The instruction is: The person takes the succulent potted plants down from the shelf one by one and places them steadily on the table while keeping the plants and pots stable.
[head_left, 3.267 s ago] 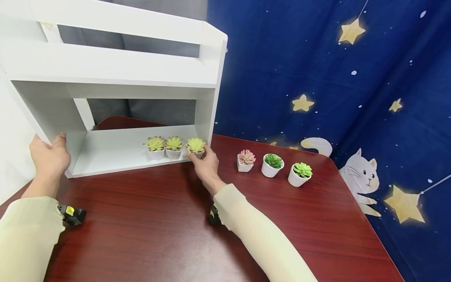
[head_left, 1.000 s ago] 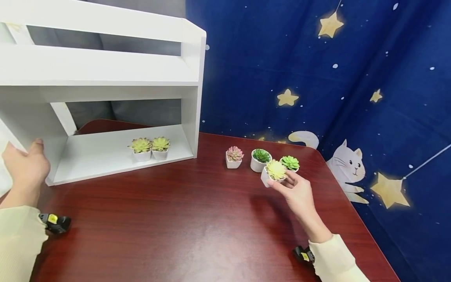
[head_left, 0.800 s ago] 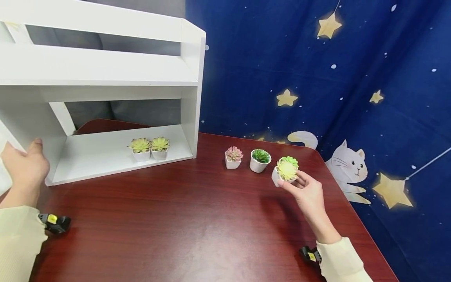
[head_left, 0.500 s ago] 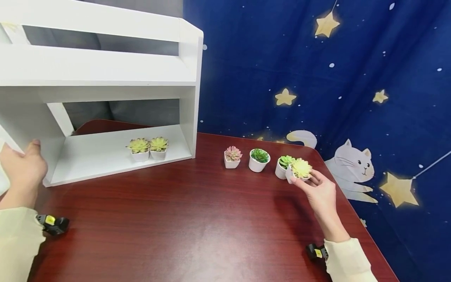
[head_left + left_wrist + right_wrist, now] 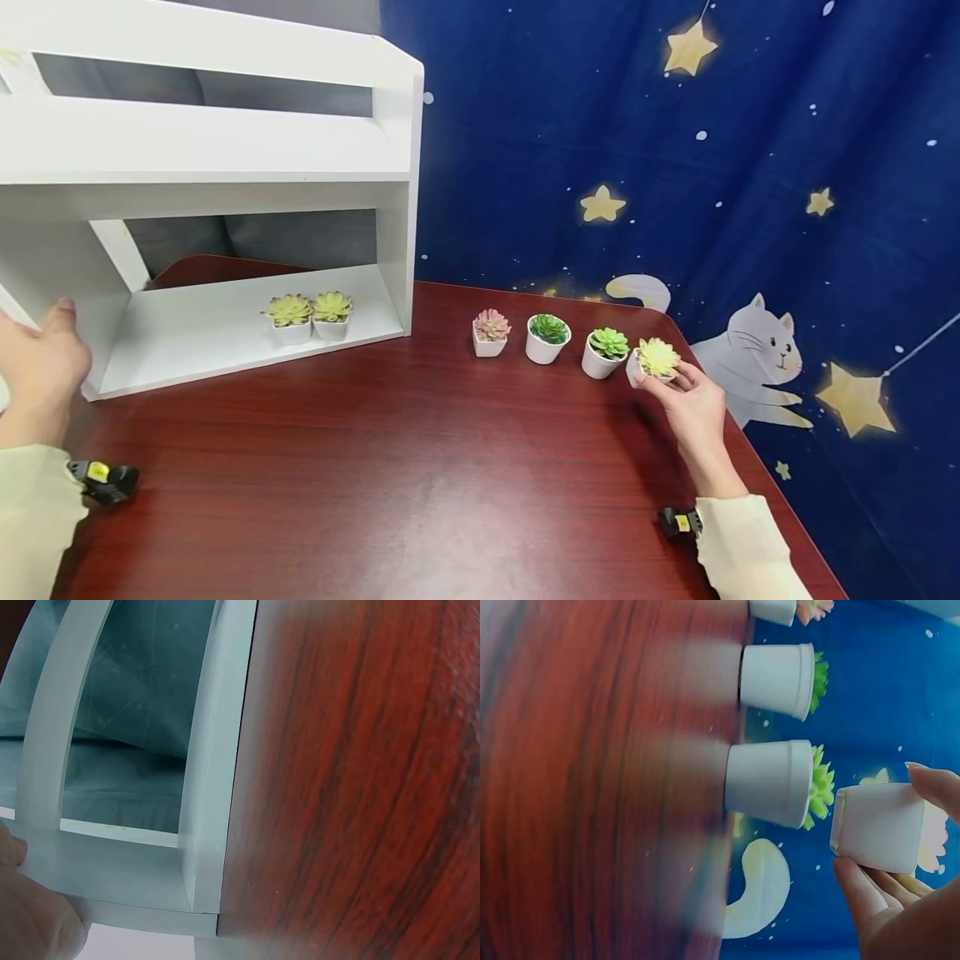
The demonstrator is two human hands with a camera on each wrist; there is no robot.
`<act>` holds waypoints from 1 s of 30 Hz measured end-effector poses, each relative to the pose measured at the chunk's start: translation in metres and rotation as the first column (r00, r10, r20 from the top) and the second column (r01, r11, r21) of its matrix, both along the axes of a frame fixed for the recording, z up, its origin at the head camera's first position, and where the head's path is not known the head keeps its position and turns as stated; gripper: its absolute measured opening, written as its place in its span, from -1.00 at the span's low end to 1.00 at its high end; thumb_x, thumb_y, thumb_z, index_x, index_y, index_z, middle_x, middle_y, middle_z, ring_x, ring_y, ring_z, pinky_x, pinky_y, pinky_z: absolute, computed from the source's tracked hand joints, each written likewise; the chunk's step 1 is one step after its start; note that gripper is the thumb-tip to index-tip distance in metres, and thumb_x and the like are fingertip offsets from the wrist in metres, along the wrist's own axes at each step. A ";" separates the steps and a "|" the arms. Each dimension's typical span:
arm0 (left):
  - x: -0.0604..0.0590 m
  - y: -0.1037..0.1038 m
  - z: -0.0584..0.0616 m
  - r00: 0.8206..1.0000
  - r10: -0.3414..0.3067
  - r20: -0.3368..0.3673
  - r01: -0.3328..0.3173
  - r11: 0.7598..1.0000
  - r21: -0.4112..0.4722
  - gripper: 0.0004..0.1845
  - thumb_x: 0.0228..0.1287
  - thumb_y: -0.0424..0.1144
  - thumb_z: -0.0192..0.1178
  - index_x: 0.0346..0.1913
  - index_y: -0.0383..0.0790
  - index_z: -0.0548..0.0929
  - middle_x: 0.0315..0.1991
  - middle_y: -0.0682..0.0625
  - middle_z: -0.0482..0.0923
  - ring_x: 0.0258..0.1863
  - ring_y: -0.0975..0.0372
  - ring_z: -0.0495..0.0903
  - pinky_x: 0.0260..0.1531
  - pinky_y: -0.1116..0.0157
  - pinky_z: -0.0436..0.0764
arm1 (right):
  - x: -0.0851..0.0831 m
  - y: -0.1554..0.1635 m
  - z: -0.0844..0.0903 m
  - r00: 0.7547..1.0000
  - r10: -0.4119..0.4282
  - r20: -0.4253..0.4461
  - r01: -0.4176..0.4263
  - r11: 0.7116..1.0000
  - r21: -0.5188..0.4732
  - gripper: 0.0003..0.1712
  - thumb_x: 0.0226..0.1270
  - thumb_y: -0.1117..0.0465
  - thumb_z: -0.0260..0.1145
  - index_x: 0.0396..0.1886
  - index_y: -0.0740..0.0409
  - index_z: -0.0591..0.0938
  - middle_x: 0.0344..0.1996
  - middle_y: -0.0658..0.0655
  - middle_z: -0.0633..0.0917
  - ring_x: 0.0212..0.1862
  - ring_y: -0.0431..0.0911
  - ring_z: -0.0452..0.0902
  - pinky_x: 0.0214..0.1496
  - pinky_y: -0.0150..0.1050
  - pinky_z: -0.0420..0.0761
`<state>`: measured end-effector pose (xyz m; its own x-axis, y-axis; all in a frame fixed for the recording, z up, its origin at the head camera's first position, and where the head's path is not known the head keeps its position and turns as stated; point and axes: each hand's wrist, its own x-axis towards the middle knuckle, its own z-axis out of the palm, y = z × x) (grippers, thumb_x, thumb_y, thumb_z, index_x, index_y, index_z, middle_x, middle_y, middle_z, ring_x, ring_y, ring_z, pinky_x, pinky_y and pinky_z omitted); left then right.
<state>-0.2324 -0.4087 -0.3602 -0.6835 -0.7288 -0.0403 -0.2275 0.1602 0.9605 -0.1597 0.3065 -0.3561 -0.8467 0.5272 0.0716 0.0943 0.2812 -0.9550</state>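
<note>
Fingers of the left hand (image 5: 41, 354) lie flat against the white shelf's (image 5: 225, 150) left end. Far right, the right hand (image 5: 693, 404) pinches the yellow succulent pot (image 5: 654, 362) upright, just right of the green succulent pot (image 5: 603, 352), its base apparently still off the table (image 5: 375, 467).

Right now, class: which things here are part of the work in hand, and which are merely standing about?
In hand:
- right hand holding the yellow succulent pot
- left hand resting on the white shelf

Standing about:
- pink succulent
- dark green succulent
- light green succulent
- two yellow succulents inside the shelf
- starry backdrop
</note>
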 end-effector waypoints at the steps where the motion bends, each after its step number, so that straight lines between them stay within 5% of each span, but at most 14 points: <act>1: 0.000 -0.001 0.000 1.000 -0.003 0.006 0.003 1.000 -0.006 -0.36 0.54 -0.01 -0.13 0.55 0.41 -0.07 0.55 0.33 0.03 0.53 0.39 0.09 0.57 0.27 0.14 | -0.002 0.002 -0.001 1.000 -0.004 0.007 0.004 1.000 0.002 -0.25 0.07 0.22 0.60 0.29 0.20 0.53 -0.26 -0.32 0.69 -0.19 -0.48 0.57 -0.17 -0.66 0.57; 9: -0.001 -0.001 -0.001 1.000 -0.002 0.015 0.002 1.000 -0.009 -0.37 0.54 0.00 -0.14 0.56 0.39 -0.06 0.56 0.31 0.03 0.53 0.40 0.10 0.57 0.25 0.15 | -0.013 0.015 -0.009 0.991 -0.005 0.137 -0.001 0.999 0.044 -0.07 0.13 0.10 0.57 0.47 0.19 0.39 0.35 0.26 0.55 0.10 -0.33 0.49 -0.18 -0.73 0.47; 16: -0.001 -0.003 -0.002 1.000 -0.009 0.027 0.010 1.000 -0.006 -0.38 0.55 0.01 -0.15 0.56 0.37 -0.06 0.54 0.33 0.06 0.52 0.39 0.12 0.57 0.22 0.17 | -0.026 0.027 -0.015 0.978 -0.013 0.208 0.006 0.999 0.035 -0.08 0.21 0.11 0.50 0.52 0.19 0.32 0.40 0.25 0.50 0.22 -0.20 0.43 -0.15 -0.71 0.42; 23: 0.001 0.000 -0.001 0.999 -0.027 0.027 0.027 1.000 0.002 -0.39 0.56 0.00 -0.18 0.55 0.43 -0.09 0.56 0.33 0.02 0.55 0.36 0.08 0.57 0.14 0.17 | -0.035 0.036 -0.028 0.970 -0.010 0.244 -0.005 0.998 0.058 -0.04 0.24 0.10 0.48 0.56 0.21 0.25 0.45 0.30 0.44 0.40 0.00 0.37 0.44 -0.13 0.43; 26: 0.001 0.000 0.000 0.999 -0.029 0.038 0.030 0.999 -0.020 -0.39 0.56 0.02 -0.19 0.55 0.42 -0.09 0.58 0.28 0.00 0.56 0.35 0.08 0.57 0.14 0.18 | -0.036 0.039 -0.034 0.969 -0.025 0.246 0.008 0.997 0.073 -0.05 0.23 0.11 0.48 0.54 0.25 0.27 0.43 0.34 0.45 0.40 0.02 0.37 0.42 -0.10 0.43; 30: 0.001 0.000 0.000 0.998 -0.030 0.057 0.031 0.999 -0.031 -0.39 0.56 0.04 -0.21 0.56 0.42 -0.12 0.59 0.26 0.00 0.56 0.33 0.08 0.57 0.14 0.18 | -0.037 0.042 -0.041 0.963 -0.046 0.264 0.022 0.995 0.093 -0.09 0.23 0.09 0.49 0.51 0.23 0.33 0.39 0.31 0.50 0.34 -0.03 0.40 0.19 -0.33 0.44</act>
